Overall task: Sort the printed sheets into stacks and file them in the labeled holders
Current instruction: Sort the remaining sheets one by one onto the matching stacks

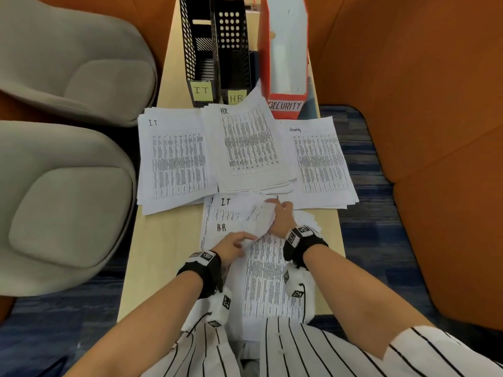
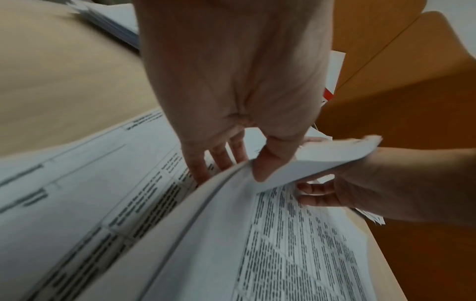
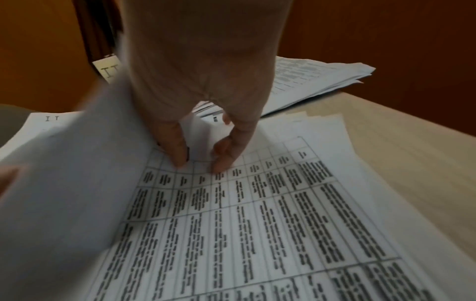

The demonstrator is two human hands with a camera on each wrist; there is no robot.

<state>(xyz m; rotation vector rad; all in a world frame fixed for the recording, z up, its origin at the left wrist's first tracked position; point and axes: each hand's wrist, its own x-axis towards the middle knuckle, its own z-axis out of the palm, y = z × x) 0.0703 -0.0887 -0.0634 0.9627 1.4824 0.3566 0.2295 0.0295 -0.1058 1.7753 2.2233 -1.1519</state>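
Note:
Three sorted stacks lie across the table: IT [image 1: 174, 159], HR [image 1: 250, 142] and Security [image 1: 321, 161]. Behind them stand the black IT holder [image 1: 196, 50], the black HR holder [image 1: 234, 50] and the red Security holder [image 1: 285, 50]. An unsorted pile [image 1: 269, 273] lies nearest me. My left hand [image 1: 239, 239] pinches the edge of a few lifted sheets [image 2: 296, 169], thumb on top and fingers beneath. My right hand [image 1: 277, 210] holds the far end of those curled sheets [image 1: 260, 217]. Its fingertips [image 3: 180, 156] touch the printed sheet [image 3: 257, 213] below.
Two grey chairs [image 1: 68, 186] stand close to the left of the narrow wooden table [image 1: 152, 254]. Orange padded walls [image 1: 422, 131] close in on the right and behind. Sheets marked IT and HR [image 1: 221, 213] stick out at the pile's left.

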